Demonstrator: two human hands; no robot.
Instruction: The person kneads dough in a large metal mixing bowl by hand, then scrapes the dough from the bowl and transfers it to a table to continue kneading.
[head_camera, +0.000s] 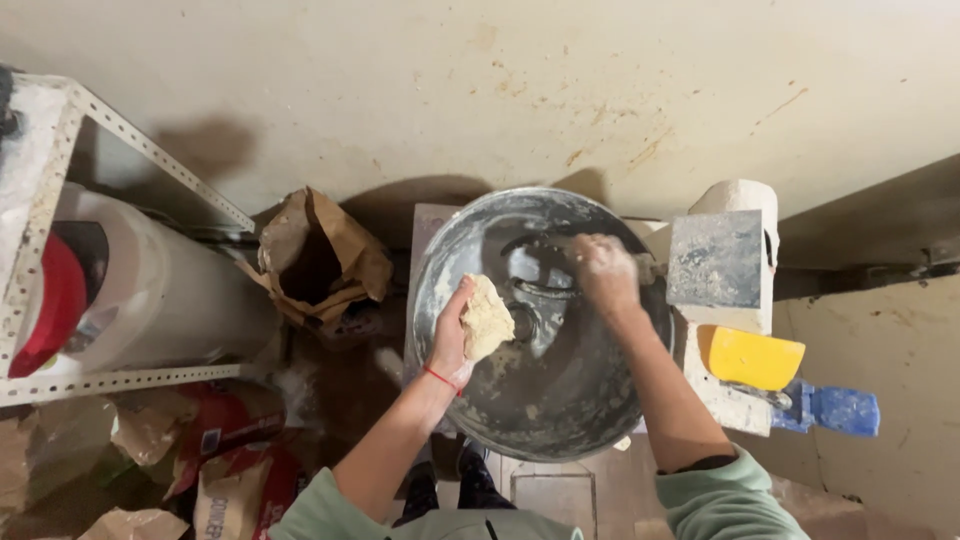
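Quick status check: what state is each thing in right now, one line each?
left hand: shut on dough lump, floury
dough lump: held above the bowl
right hand: floury, down in the bowl; grip unclear
mixer bowl: dough-smeared, otherwise near empty
brown paper sack: open, upright
yellow scraper: lying beside the bowl, untouched

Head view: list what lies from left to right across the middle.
White cylindrical tank → torn brown paper sack → left hand holding pale dough lump → flour-dusted right hand → yellow plastic scraper → blue handle.
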